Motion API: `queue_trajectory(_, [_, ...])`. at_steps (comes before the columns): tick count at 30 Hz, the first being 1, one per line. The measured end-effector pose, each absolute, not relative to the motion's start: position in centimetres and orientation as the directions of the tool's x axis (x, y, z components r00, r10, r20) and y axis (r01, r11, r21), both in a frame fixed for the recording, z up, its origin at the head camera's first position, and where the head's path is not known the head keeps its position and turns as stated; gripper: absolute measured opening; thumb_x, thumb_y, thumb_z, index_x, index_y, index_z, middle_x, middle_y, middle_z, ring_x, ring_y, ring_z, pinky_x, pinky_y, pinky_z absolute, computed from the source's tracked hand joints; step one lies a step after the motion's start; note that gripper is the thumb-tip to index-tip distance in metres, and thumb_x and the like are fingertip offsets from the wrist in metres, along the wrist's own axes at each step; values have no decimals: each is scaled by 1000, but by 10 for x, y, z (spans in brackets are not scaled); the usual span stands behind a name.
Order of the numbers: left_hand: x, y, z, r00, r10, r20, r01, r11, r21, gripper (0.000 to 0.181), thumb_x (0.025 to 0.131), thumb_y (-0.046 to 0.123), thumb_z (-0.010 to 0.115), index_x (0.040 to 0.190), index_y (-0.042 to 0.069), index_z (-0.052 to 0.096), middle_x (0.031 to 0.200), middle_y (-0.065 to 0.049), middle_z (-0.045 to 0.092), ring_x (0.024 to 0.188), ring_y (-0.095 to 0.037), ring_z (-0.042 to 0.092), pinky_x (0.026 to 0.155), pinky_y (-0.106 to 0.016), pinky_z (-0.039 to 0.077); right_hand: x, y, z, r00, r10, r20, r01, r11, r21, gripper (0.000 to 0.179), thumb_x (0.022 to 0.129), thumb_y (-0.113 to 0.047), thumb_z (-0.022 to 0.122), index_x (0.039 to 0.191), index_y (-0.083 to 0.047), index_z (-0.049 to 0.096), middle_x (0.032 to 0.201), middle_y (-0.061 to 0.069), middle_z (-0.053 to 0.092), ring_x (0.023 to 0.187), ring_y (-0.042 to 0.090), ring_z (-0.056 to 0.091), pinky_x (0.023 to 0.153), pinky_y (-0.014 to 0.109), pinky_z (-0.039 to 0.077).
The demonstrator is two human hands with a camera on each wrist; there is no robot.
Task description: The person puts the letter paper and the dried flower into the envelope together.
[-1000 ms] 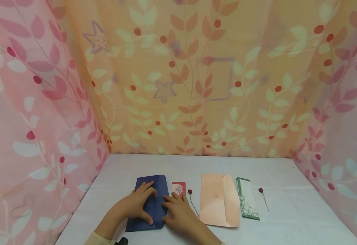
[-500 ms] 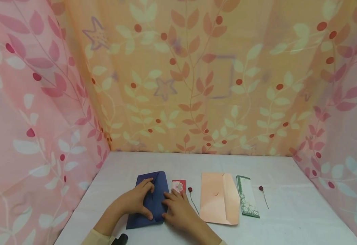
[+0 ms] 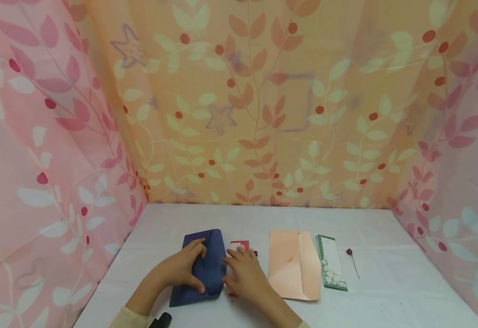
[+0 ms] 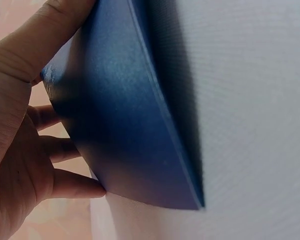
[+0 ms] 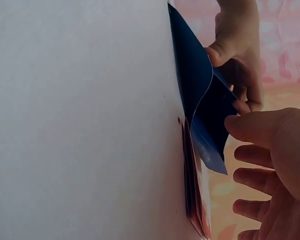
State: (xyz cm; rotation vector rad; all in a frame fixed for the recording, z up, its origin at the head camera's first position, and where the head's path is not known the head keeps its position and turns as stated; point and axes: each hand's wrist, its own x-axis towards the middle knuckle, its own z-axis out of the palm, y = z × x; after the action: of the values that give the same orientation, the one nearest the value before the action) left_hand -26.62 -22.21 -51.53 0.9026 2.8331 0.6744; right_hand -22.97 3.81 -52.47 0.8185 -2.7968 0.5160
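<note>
A dark blue envelope lies on the left part of the white-covered table. My left hand grips it across its width, thumb on the near side and fingers toward the far end. In the right wrist view the envelope bows up and its mouth gapes beside its flap. My right hand, fingers spread, hovers at the envelope's right edge over a small red floral card, hiding most of it. In the right wrist view no object is between the right fingers. A dried rose shows only its head behind that hand.
To the right lies a peach envelope, flap to its right. Beyond it are a green-bordered card and another dried rose. Leaf-patterned curtains enclose the table's back and sides. A black object sits by the left wrist.
My right hand has shifted slightly right, away from the envelope's edge, and now covers more of the red card and most of the near rose. The left hand stays almost still on the envelope.
</note>
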Motion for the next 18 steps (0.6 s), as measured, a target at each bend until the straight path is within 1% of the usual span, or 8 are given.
queue_trajectory(9, [-270,-223,-515,-830,558,19,505,736,451,85,55,72,87,111,26,42,164,-20,30,144,-40,42,109,-57,44,-230,53,-517,-843,-416,340,-517,801,-303,48,87,-35,78,129,-13,69,142,9,62,135,37,53,112,67,36])
queue_trajectory(15, [-268,-222,-517,-830,558,10,503,739,449,85,55,72,87,110,26,42,164,-20,29,144,-40,42,109,-57,44,-225,65,-517,-865,-367,342,-475,818,-325,53,86,-35,79,132,-11,67,140,10,64,133,37,55,112,64,37])
queue_trajectory(18, [-267,-221,-517,-832,555,11,501,741,447,84,54,71,88,109,27,42,164,-20,30,144,-40,42,109,-56,45,-224,69,-520,-865,-341,368,-463,825,-325,51,85,-33,79,129,-11,69,136,10,66,129,37,57,111,63,40])
